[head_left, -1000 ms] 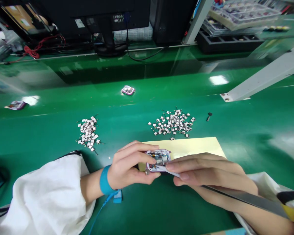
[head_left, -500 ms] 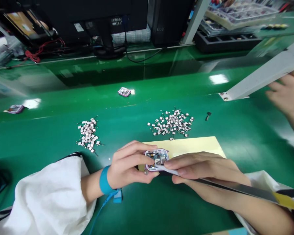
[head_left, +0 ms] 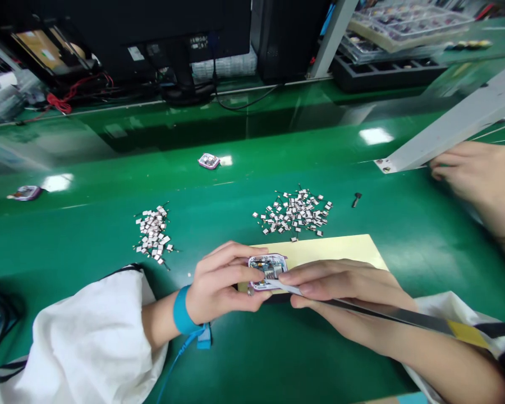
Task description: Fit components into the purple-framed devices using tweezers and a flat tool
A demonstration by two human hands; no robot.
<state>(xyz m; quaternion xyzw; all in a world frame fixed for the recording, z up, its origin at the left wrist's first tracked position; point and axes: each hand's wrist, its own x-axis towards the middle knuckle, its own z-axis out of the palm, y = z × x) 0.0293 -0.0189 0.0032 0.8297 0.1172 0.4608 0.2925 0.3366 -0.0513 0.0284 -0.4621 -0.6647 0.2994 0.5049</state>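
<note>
My left hand (head_left: 225,279) is closed around the left side of a small opened device (head_left: 267,264) with a white-and-purple case and a bare circuit board inside. A blue wrist strap circles the left wrist. In my right hand (head_left: 345,286) are long grey tweezers (head_left: 391,315) with a yellow band. Their pale tip rests at the lower part of the board, and the right fingertips touch the case's right edge. Under the hands lies a yellow sheet (head_left: 336,251). Part of the device is hidden behind my fingers.
Two piles of small silvery parts with short leads, a left pile (head_left: 152,231) and a right pile (head_left: 297,212), lie beyond my hands. Similar devices sit farther back, one centre (head_left: 209,161), one left (head_left: 27,193). A small black piece (head_left: 356,199) lies near a metal post (head_left: 454,120). Another person's hand (head_left: 475,171) is at right.
The other person's hand has moved left and down, close to the post's foot. My hands and the device have shifted only slightly; both grips are kept.
</note>
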